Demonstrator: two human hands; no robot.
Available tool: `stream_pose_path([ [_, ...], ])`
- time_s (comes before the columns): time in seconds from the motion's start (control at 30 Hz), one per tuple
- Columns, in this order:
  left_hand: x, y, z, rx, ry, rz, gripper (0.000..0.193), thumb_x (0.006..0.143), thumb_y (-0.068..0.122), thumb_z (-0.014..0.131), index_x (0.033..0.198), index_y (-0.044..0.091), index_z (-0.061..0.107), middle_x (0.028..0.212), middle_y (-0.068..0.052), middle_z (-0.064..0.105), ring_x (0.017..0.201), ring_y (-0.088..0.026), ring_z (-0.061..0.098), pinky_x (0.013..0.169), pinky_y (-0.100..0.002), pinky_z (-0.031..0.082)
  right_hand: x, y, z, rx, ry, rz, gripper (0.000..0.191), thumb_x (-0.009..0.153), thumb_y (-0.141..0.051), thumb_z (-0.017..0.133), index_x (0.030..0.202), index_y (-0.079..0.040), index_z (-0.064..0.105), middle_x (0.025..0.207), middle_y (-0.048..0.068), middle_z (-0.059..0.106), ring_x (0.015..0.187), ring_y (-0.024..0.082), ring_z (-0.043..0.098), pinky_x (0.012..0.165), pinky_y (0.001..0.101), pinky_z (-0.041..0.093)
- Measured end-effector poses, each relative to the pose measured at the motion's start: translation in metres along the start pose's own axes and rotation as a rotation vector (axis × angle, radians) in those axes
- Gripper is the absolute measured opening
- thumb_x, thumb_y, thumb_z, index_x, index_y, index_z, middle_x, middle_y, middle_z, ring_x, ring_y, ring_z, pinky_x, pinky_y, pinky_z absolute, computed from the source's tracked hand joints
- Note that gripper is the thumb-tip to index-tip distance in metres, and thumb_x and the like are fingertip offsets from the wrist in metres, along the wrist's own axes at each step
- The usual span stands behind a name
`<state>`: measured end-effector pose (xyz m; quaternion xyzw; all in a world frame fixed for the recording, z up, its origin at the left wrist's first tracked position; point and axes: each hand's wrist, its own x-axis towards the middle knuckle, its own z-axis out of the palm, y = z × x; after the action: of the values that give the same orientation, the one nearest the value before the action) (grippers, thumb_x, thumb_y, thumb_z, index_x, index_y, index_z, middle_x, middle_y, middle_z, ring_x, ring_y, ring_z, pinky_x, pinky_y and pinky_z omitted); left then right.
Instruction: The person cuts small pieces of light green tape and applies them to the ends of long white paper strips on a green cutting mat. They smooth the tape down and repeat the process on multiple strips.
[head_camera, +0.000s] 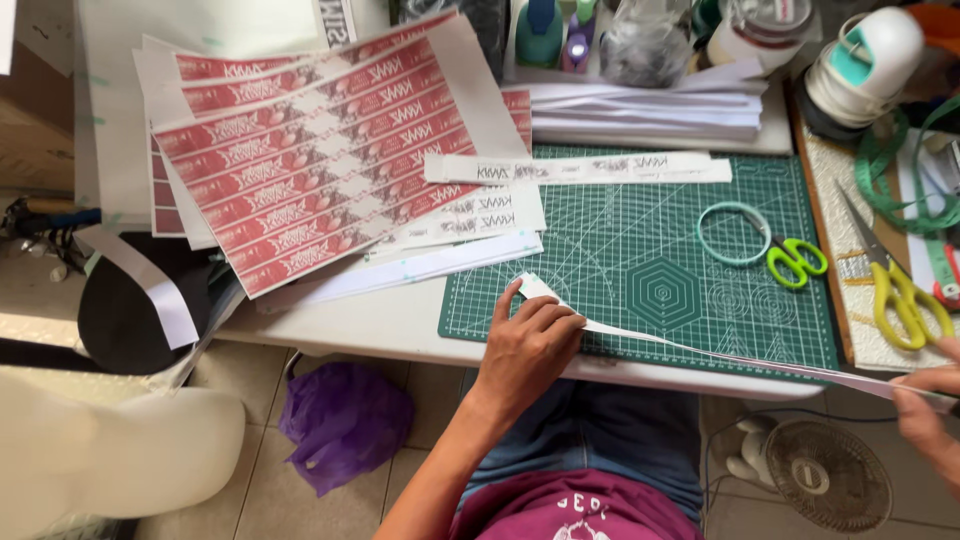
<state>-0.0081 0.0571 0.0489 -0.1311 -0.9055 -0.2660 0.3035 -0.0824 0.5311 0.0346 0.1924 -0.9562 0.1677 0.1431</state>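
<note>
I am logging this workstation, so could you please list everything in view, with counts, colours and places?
cutting mat: one, green, on the white table
paper strip: one long, white, across the mat's near edge, held at both ends
printed label sheets: a fanned stack, red and white, left of the mat
blank paper stack: one, white, behind the mat
tape ring: one, pale green, on the mat
small scissors: one, green handles, beside the ring
large scissors: one, yellow handles, right of the mat
plastic bag: one, purple, on the floor
fan: one, white, on the floor
left hand: fingers on the strip's left end
right hand: pinching the strip's right end
</note>
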Motion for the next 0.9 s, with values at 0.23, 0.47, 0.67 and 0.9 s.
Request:
stream_pose_path([
  [0.23, 0.021, -0.028, -0.064, -0.112, -0.084, -0.013, 0.009, 0.091, 0.019, 0.076, 0.100, 0.016, 0.075, 0.087, -0.001, 0.070, 0.091, -0.022, 0.070, 0.107, -0.047, 0.046, 0.064, -0.062, -0.007, 0.024, -0.202, 0.222, 0.056, 0.095, -0.022, 0.071, 0.145, -0.007, 0.051, 0.108, 0.016, 0.073, 0.099, 0.026, 0.073, 0.098, 0.0394, 0.056],
  [0.47, 0.009, -0.089, -0.169, -0.445, -0.276, -0.251, 0.022, 0.092, 0.012, 0.072, 0.114, 0.007, 0.073, 0.104, -0.009, 0.077, 0.098, -0.020, 0.075, 0.086, -0.035, 0.062, 0.154, -0.191, -0.004, 0.226, -0.398, 0.134, 0.064, 0.093, -0.024, 0.072, 0.152, -0.012, 0.049, 0.109, 0.016, 0.075, 0.099, 0.027, 0.074, 0.093, 0.0403, 0.059],
  [0.67, -0.013, -0.123, -0.232, -0.240, -0.301, -0.509, 0.022, 0.091, 0.008, 0.070, 0.112, 0.004, 0.073, 0.096, -0.012, 0.078, 0.088, -0.020, 0.076, 0.080, -0.035, 0.061, 0.206, -0.269, 0.037, 0.616, -0.622, -0.006, 0.065, 0.088, -0.023, 0.069, 0.150, -0.012, 0.051, 0.099, 0.016, 0.079, 0.091, 0.025, 0.075, 0.079, 0.0409, 0.058],
  [0.9, -0.019, -0.145, -0.246, 0.183, -0.373, -0.525, 0.017, 0.085, 0.011, 0.069, 0.102, 0.006, 0.073, 0.092, -0.017, 0.075, 0.088, -0.035, 0.072, 0.076, -0.045, 0.055, 0.235, -0.317, 0.103, 0.697, -0.684, -0.114, 0.060, 0.091, -0.017, 0.070, 0.148, -0.008, 0.053, 0.093, 0.011, 0.076, 0.085, 0.017, 0.070, 0.077, 0.0330, 0.055],
])
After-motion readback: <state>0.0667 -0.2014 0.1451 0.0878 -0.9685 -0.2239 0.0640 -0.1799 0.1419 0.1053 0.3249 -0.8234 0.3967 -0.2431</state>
